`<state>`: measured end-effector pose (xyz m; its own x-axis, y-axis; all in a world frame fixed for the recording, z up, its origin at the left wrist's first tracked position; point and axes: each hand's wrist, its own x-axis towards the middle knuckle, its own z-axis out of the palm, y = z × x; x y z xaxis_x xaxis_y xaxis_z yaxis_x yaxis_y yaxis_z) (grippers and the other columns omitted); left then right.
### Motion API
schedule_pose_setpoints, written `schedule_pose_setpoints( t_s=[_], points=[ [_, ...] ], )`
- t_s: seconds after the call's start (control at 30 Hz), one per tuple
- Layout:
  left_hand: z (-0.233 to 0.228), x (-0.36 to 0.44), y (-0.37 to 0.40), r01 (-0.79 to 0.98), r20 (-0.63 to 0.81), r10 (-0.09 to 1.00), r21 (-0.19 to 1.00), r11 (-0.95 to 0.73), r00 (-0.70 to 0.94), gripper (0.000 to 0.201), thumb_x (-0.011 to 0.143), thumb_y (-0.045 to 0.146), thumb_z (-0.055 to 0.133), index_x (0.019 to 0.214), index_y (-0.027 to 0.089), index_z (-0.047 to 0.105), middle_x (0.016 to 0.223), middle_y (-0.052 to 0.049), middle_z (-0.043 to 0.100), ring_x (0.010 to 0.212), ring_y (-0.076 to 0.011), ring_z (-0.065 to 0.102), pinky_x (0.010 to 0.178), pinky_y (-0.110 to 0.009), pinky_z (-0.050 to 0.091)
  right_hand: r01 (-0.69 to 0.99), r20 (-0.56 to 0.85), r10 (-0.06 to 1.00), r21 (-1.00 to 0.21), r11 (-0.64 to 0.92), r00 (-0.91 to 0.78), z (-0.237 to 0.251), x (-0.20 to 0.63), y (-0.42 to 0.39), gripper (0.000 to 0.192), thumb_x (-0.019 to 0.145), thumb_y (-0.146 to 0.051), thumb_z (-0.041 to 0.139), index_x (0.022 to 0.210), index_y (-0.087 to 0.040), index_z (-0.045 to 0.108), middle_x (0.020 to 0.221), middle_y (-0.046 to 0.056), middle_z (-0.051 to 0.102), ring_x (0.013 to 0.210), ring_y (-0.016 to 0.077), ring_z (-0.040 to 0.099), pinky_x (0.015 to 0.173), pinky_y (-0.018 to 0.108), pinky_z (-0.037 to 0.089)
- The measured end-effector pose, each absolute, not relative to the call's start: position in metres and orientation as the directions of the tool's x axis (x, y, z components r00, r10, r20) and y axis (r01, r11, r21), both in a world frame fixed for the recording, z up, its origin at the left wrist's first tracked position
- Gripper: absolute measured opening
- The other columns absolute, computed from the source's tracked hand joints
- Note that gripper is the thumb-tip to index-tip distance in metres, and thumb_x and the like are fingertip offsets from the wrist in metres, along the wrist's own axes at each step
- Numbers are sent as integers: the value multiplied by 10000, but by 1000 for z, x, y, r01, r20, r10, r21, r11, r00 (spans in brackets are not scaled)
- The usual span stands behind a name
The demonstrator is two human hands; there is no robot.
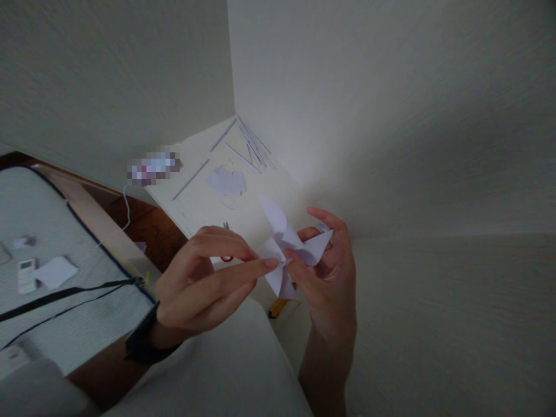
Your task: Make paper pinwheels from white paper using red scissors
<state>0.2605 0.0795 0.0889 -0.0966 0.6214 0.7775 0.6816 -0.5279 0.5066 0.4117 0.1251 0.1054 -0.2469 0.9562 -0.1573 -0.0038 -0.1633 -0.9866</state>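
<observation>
Both hands are raised in front of me over a white desk (204, 202) set in a wall corner. A folded white paper shape (286, 246) with several pointed flaps is held between them. My right hand (325, 272) grips it from the right with the thumb against its middle. My left hand (204, 278) pinches its middle with index finger and thumb; a dark band sits on that wrist.
On the desk lie several thin white sticks (252, 145), loose paper pieces (226, 180), red-handled scissors (226, 258) behind my left fingers and a yellow object (278, 307). At left, a grey bed (65, 289) holds a remote (26, 273), a paper piece and a black strap.
</observation>
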Motion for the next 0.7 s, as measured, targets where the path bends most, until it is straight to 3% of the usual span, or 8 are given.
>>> schedule_pose_setpoints(
  t_s=[0.17, 0.37, 0.6, 0.7],
  points=[
    [89, 261, 79, 643, 757, 643, 551, -531, -117, 200, 765, 78, 671, 914, 208, 702, 795, -23, 603, 706, -153, 619, 553, -294, 533, -27, -154, 955, -986, -166, -254, 105, 411, 126, 537, 711, -103, 701, 1158, -340, 523, 789, -45, 585, 585, 128, 575, 488, 250, 499],
    [87, 263, 77, 640, 677, 727, 611, -466, -117, 306, 770, 65, 658, 990, 271, 711, 811, -32, 646, 715, -182, 631, 577, -318, 535, -24, -151, 957, -986, -162, -249, 107, 411, 125, 510, 721, -109, 684, 1152, -323, 514, 776, -48, 582, 582, 133, 581, 480, 255, 498],
    [86, 258, 82, 651, 753, 658, 505, -566, -12, 222, 778, 81, 664, 945, 212, 726, 808, -29, 631, 743, -173, 601, 630, -322, 531, -19, -147, 961, -988, -155, -235, 105, 412, 125, 533, 707, -92, 687, 1152, -336, 526, 791, -57, 581, 603, 124, 599, 518, 255, 504],
    [84, 259, 84, 626, 722, 690, 560, -542, -48, 255, 758, 65, 669, 957, 212, 734, 855, -45, 628, 772, -177, 601, 640, -321, 519, -34, -151, 959, -986, -163, -239, 104, 412, 125, 537, 707, -92, 691, 1157, -334, 528, 786, -57, 580, 586, 114, 589, 514, 244, 500]
  ],
)
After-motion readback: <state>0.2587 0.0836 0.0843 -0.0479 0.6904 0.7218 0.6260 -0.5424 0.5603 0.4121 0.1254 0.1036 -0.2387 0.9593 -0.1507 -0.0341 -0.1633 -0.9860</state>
